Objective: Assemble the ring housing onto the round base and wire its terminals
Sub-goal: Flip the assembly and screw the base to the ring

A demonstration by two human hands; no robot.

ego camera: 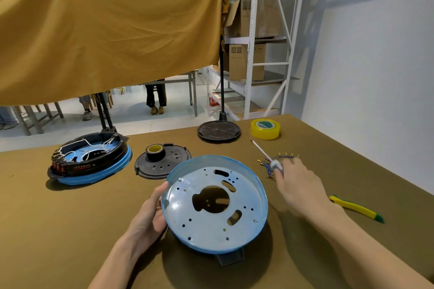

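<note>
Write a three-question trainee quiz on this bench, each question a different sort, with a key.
1. True or false: the left hand holds the rim of the blue round base.
2. Which lies nearest the right hand?
A. yellow tape roll
B. bundle of blue wires
C. yellow and green tool
3. Fill in: the black tape roll sits on a perforated black ____.

Key: 1 true; 2 B; 3 disc.

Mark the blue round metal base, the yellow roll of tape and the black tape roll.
Blue round metal base (264,191): head view, right rim.
Yellow roll of tape (265,133): head view, outer side.
Black tape roll (155,155): head view, side wall.
</note>
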